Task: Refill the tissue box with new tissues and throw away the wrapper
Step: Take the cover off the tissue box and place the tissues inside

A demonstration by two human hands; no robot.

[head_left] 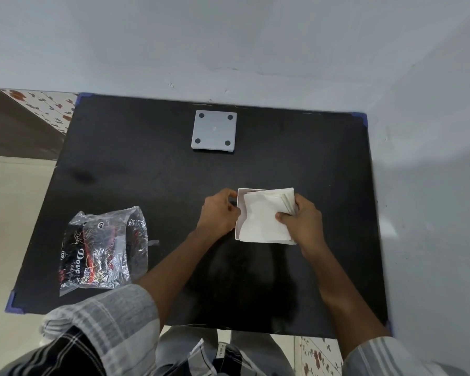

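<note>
both hands [219, 211] on tissue box [238, 213]

Lying on the one black worktop [147, 164] are one white tissue box [238, 213], one stack of tissues [263, 215], one grey lid [214, 130] and one crumpled wrapper [103, 248]; two hands are showing.
</note>
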